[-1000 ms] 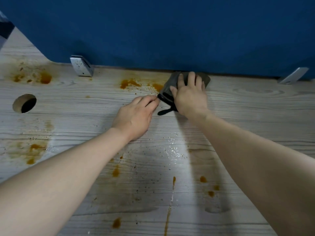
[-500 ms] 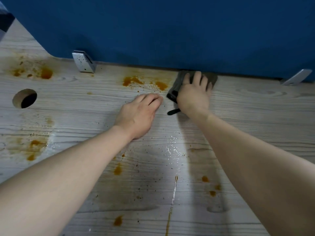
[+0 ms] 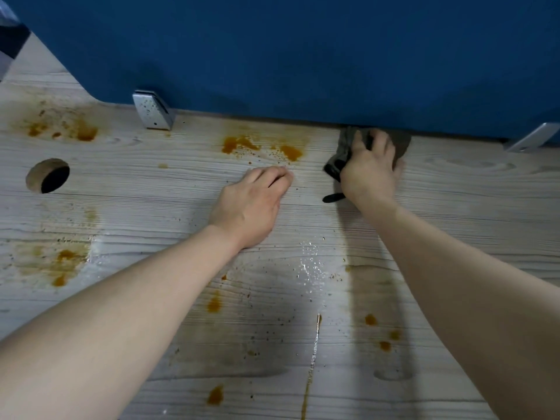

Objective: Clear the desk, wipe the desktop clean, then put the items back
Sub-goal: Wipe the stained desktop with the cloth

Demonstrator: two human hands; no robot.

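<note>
A light wood-grain desktop [image 3: 454, 213] carries several orange-brown stains, the nearest patch [image 3: 260, 148] at the back middle. My right hand [image 3: 368, 171] presses a dark grey cloth [image 3: 344, 150] flat against the desk at the foot of the blue partition, fingers spread over it. A dark loop of the cloth [image 3: 333, 197] sticks out by my wrist. My left hand [image 3: 251, 204] rests flat on the desk, fingers together, just left of the cloth and below the stain patch.
A blue partition [image 3: 303, 56] walls the back of the desk, held by two metal brackets [image 3: 153, 113] [image 3: 533, 137]. A round cable hole [image 3: 48, 175] lies at the left. More stains and wet specks [image 3: 309, 265] spread over the near desk.
My right hand has slid the cloth to the right along the partition's foot, away from the stain patch. My left hand has stayed planted on the desk.
</note>
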